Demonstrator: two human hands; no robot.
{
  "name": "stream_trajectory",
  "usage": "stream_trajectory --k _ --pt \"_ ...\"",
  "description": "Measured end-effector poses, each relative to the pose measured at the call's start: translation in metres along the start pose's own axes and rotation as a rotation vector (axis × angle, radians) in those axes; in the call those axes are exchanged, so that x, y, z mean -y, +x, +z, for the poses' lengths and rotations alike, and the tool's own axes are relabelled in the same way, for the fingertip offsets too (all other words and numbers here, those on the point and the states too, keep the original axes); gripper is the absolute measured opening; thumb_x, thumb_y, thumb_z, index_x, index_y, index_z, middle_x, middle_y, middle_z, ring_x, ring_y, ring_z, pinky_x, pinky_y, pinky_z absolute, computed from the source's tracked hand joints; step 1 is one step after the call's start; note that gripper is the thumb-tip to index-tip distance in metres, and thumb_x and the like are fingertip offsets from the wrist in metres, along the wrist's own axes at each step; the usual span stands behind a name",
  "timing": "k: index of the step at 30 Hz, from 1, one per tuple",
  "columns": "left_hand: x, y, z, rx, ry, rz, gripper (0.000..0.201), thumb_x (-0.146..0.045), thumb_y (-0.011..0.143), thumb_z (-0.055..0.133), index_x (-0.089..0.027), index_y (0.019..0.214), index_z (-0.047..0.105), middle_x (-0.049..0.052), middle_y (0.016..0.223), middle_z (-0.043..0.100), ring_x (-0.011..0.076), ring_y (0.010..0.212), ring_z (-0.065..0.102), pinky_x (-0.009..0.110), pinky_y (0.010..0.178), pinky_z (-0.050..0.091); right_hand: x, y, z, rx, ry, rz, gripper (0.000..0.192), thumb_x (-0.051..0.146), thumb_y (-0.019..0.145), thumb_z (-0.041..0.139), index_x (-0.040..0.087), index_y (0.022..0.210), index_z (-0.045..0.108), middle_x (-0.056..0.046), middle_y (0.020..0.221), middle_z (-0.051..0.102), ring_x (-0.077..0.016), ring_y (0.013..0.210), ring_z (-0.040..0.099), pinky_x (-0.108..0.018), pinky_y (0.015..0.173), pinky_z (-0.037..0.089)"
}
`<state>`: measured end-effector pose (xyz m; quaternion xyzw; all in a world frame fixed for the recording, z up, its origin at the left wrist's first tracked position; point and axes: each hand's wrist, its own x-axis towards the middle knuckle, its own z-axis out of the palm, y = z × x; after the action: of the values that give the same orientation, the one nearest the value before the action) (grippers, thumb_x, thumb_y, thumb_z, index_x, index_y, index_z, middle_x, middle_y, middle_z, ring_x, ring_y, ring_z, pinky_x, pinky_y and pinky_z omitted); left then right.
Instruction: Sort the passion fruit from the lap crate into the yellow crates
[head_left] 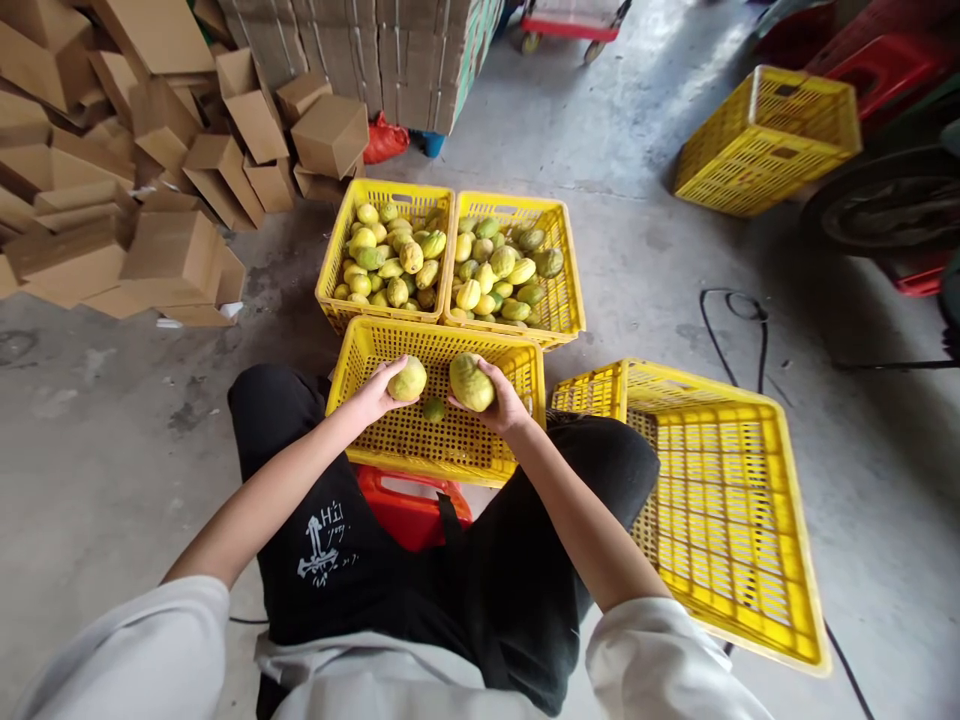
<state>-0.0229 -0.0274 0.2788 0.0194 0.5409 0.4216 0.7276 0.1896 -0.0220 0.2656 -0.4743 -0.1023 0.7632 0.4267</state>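
Left hand [381, 388]: closed on a round yellow-green fruit [407, 380]. Thumb along its far side, fingers curled under the near side; fruit projects from the grip toward the right hand.

Right hand [508, 402]: closed on a larger yellow-green fruit [470, 381]. Thumb on the far side, fingers reaching beneath; fruit lies on the side of the palm facing the left hand.

Both held fruits are above the near yellow crate [442, 464], apart from each other, a gap between them. One small green fruit [433, 409] is inside that crate, visible between the two hands and slightly nearer the body; neither hand appears to touch it.

Beyond the near crate, two fruit-filled crates side by side: left-hand crate [381, 308], mostly yellow fruit [411, 257]; right-hand crate [573, 265], mixed green and yellow fruit [502, 262]. Another yellow crate [739, 500] by the right knee. Cardboard boxes [172, 255] heaped on the floor [97, 420], far left.
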Motion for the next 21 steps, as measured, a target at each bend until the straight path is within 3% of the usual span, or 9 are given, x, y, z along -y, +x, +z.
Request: stream_trajectory --k 5,10,15,18,21 --pt "-0.001 -0.006 -0.011 -0.014 0.046 -0.015 0.025 -0.027 0.077 0.081 -0.020 0.092 0.062 0.006 0.095 0.069 0.0225 0.087 0.071 0.041 0.081 0.061 -0.003 0.002 0.000 0.021 -0.020 0.128 0.029 0.040 0.072 0.069 0.026 0.096 0.061 -0.005 0.087 0.072 -0.0295 0.088 0.073 -0.052 0.078 0.064" --pt "0.000 -0.005 -0.028 -0.097 0.033 -0.125 0.020 -0.033 0.085 0.071 -0.017 0.096 0.064 0.010 0.089 0.069 0.0223 0.074 0.070 0.038 0.066 0.063 -0.018 -0.006 -0.011 -0.112 -0.083 0.285 0.019 0.036 0.082 0.059 0.023 0.097 0.059 -0.006 0.086 0.071 -0.0256 0.078 0.073 -0.043 0.068 0.064" --pt "-0.007 -0.010 -0.045 -0.151 -0.044 -0.113 0.017 -0.032 0.092 0.062 -0.016 0.096 0.061 0.008 0.086 0.067 0.0206 0.068 0.069 0.038 0.060 0.063 -0.050 -0.028 -0.023 -0.206 -0.105 0.618 0.030 0.043 0.094 0.042 0.018 0.099 0.057 -0.010 0.080 0.066 -0.0226 0.069 0.070 -0.032 0.053 0.060" --pt "-0.011 -0.018 -0.055 -0.166 -0.080 -0.109 0.018 -0.034 0.094 0.059 -0.015 0.097 0.060 0.008 0.085 0.067 0.0202 0.068 0.068 0.037 0.059 0.063 -0.055 -0.016 -0.003 -0.224 -0.218 0.689 0.030 0.045 0.096 0.044 0.017 0.101 0.056 -0.010 0.081 0.063 -0.0222 0.069 0.067 -0.032 0.051 0.060" --pt "-0.011 -0.022 -0.062 -0.206 -0.086 -0.133 0.020 -0.035 0.094 0.058 -0.016 0.100 0.060 0.008 0.084 0.066 0.0195 0.068 0.068 0.036 0.059 0.063 -0.029 0.022 0.050 -0.213 -0.299 0.615 0.032 0.048 0.095 0.051 0.018 0.106 0.053 -0.011 0.088 0.061 -0.0220 0.072 0.066 -0.034 0.050 0.060"
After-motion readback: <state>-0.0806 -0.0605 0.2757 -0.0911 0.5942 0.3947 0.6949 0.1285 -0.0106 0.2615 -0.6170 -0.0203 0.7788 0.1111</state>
